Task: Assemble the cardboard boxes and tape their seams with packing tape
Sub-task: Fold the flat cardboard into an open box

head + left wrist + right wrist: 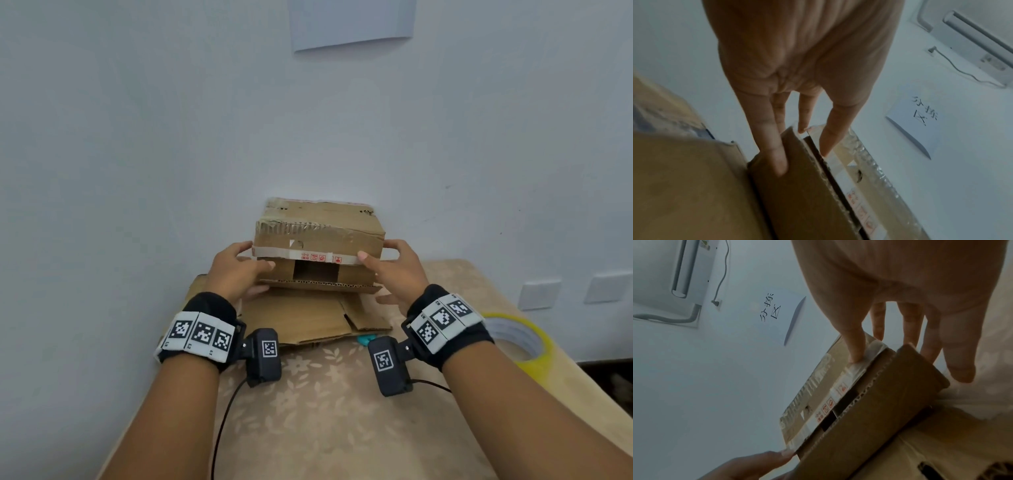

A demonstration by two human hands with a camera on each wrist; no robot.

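Note:
A worn brown cardboard box (318,233) lies on its side with its open end towards me, at the far side of the table. Its upper flap carries a strip of white tape with red marks (320,257). The side flaps are folded in and leave a dark gap in the middle. My left hand (258,255) grips the box's left end, thumb on the side flap. My right hand (376,250) grips the right end, its thumb (855,350) pressed on the white tape. In the left wrist view the fingers (777,154) lie along the flap edges of the box (807,186).
A flattened cardboard sheet (301,318) lies under the box on the floral tablecloth (308,411). A roll of yellowish packing tape (513,339) sits at the right, near the table's edge. A small teal object (365,340) peeks out beside the sheet. The wall stands close behind.

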